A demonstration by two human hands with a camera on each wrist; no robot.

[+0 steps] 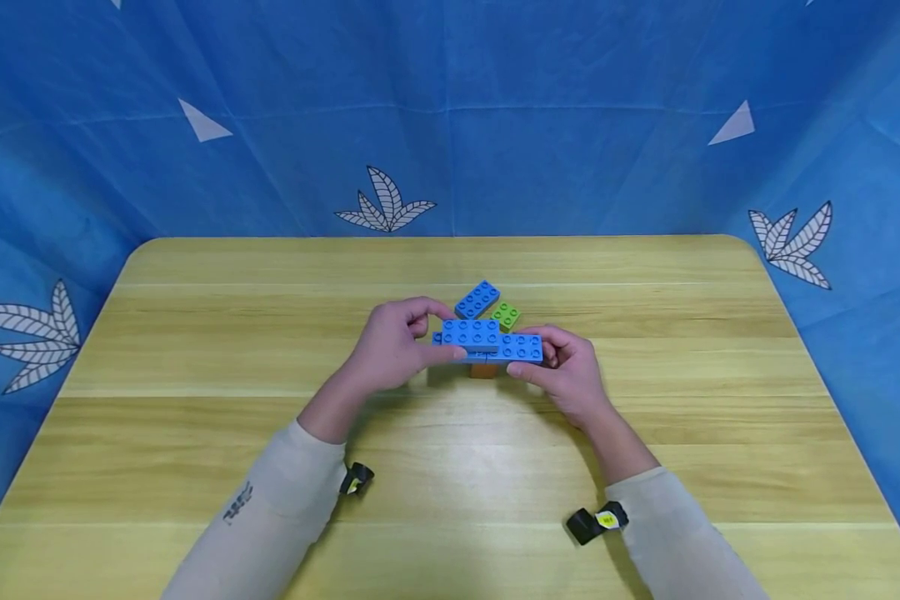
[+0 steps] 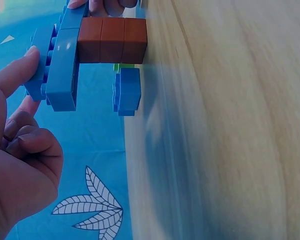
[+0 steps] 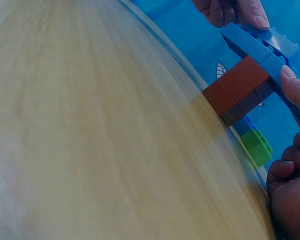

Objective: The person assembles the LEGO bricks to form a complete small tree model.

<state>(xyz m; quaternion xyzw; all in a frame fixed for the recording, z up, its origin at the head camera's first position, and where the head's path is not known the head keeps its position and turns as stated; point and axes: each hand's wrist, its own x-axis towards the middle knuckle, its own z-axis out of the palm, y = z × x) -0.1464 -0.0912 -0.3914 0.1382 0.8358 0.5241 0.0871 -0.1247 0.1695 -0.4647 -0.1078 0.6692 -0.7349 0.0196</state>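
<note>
Head view: my left hand (image 1: 396, 346) pinches the upper blue brick (image 1: 471, 333) between thumb and finger, over the lower blue row (image 1: 522, 347); the left wrist view shows studs in the gap between them. My right hand (image 1: 572, 371) has thumb and finger clamped on the row's right end. A brown stack (image 2: 112, 41) supports the row; behind it lie a smaller blue brick (image 1: 477, 299) and a green brick (image 1: 506, 315).
</note>
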